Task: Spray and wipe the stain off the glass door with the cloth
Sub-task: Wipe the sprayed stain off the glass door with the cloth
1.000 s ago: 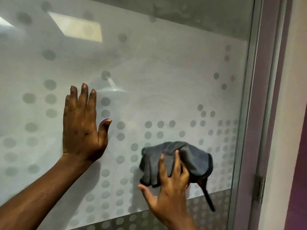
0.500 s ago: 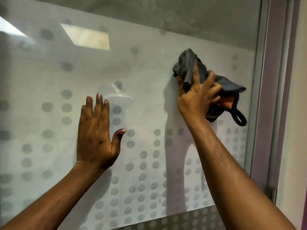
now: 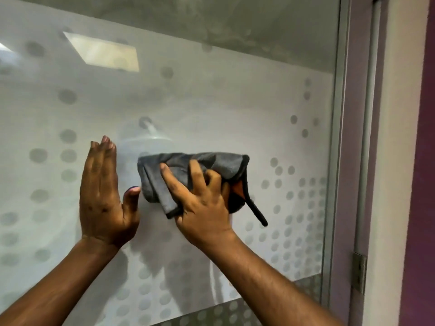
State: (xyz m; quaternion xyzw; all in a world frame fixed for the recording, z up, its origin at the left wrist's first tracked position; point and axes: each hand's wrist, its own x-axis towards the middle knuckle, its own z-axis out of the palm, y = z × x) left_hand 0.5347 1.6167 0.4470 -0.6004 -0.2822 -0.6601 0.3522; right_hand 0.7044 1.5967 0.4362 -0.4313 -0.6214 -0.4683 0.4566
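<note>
The frosted glass door (image 3: 211,107) with a grey dot pattern fills the view. My right hand (image 3: 200,203) presses a bunched grey cloth (image 3: 211,163) flat against the glass at mid height; an orange patch and a black loop hang from the cloth's right end. My left hand (image 3: 103,196) lies flat on the glass just left of the cloth, fingers together and pointing up, thumb almost touching the cloth. No distinct stain shows on the pane. No spray bottle is in view.
The door's metal frame (image 3: 336,137) runs down the right side, with a hinge (image 3: 359,271) low on the purple jamb. A purple wall (image 3: 421,161) stands at the far right. A ceiling light reflection (image 3: 103,51) shows at the upper left of the glass.
My right hand swept the cloth from low on the glass up to the upper right, then back down and left to beside my left hand. My left hand stayed flat on the glass.
</note>
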